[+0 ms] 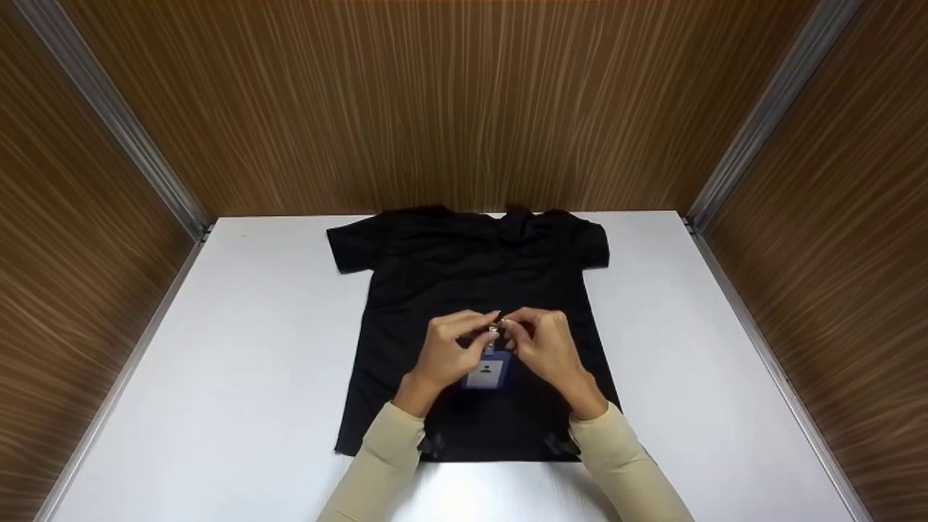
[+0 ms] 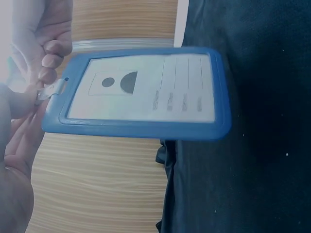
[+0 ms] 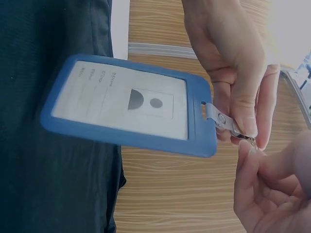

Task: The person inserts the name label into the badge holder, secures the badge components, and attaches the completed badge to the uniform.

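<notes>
An ID badge in a blue holder [image 1: 486, 373] hangs by a short pale strap [image 3: 218, 118] over the black T-shirt [image 1: 464, 275]. My left hand [image 1: 451, 348] pinches the metal clip at the top of that strap. Against its fingertips, my right hand [image 1: 547, 346] pinches a small shiny metal piece at the clip's end; the fingers hide most of it. The white card [image 2: 141, 87] inside the holder bears a printed figure and lines in the left wrist view. In the right wrist view the left hand is above and the right hand below.
The T-shirt lies spread on a white table [image 1: 275, 326], collar toward the back wall [image 1: 449, 109]. Wood-grain panels [image 1: 72, 254] enclose the sides. Small dark items [image 1: 433, 444] lie near the shirt's hem, too unclear to name.
</notes>
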A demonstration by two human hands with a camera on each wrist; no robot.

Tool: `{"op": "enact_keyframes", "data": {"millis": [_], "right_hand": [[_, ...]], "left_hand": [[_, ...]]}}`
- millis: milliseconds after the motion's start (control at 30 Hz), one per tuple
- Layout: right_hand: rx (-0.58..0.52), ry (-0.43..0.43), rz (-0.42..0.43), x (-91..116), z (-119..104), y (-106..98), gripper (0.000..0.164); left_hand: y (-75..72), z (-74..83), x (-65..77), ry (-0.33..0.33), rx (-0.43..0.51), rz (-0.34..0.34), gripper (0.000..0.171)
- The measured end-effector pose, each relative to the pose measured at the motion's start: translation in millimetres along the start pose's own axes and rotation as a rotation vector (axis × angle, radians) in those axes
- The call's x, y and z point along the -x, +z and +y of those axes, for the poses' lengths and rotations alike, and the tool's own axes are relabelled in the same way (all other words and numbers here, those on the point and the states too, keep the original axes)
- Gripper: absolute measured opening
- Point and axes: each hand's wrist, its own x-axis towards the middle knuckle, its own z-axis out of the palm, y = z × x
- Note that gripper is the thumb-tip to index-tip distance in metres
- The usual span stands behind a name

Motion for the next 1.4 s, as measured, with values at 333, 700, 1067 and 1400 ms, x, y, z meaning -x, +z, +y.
{"op": "enact_keyframes", "data": {"millis": [333, 700, 1067, 1400], "right_hand": [[-0.072, 0.027, -0.033, -3, 5, -4, 0.011], [-0.083, 0.099, -0.111, -6, 9, -8, 0.01], [-0.031, 0.174, -0.13, -26, 39, -15, 0.011], [0.08, 0.326, -0.15, -53, 80, -29, 0.012]], "left_hand": [[-2.3, -1.0, -3.2, -0.032, 0.023, -0.001, 0.023], [0.7, -5.8, -3.0, -0.084, 0.009, 0.031, 0.022], [-0.7, -27.0, -16.6, -0.272, 0.082, 0.048, 0.02], [-5.7, -55.9, -31.8, -0.381, 0.122, 0.028, 0.022]]}}
